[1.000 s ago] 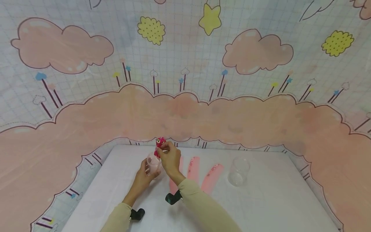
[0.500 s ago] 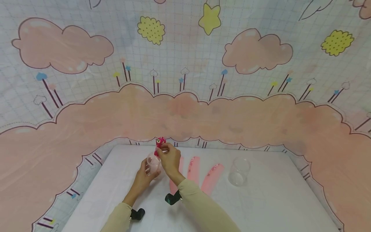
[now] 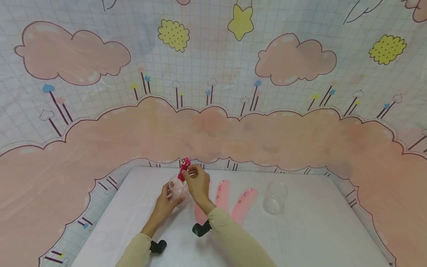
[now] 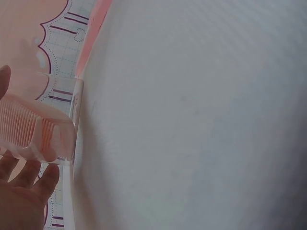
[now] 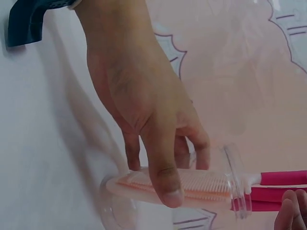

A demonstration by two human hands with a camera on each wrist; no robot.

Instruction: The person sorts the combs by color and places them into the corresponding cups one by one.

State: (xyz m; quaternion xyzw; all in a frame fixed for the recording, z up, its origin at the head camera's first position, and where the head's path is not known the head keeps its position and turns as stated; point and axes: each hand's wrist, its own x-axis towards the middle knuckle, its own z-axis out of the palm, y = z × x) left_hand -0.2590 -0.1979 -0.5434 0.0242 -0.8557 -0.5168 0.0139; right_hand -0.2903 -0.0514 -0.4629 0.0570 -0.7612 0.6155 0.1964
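My left hand (image 3: 165, 202) holds a clear plastic cup (image 3: 172, 192) tilted above the white table, thumb on one side and fingers on the other. Inside the cup (image 4: 76, 115) are pale pink combs (image 4: 21, 122), their teeth plain in the left wrist view. Several magenta sticks (image 5: 268, 192), with a cartoon-figure head at the top, stick out of the cup's mouth. My right hand (image 3: 199, 181) pinches them between thumb and fingers, just above the rim. Only its fingertips (image 5: 289, 203) show in the right wrist view. The sticks' lower ends are partly hidden.
Three curved pink pieces with small patterns, among them a middle one (image 3: 222, 194) and a right one (image 3: 244, 205), lie on the white table (image 3: 317, 222); my right arm partly covers them. Another clear cup (image 3: 275, 198) stands to their right. A cloud-printed cloth (image 3: 233, 137) hangs behind.
The right hand has shifted slightly right, and the magenta sticks lean a little that way, with more of them showing. The left hand and cup stay put.
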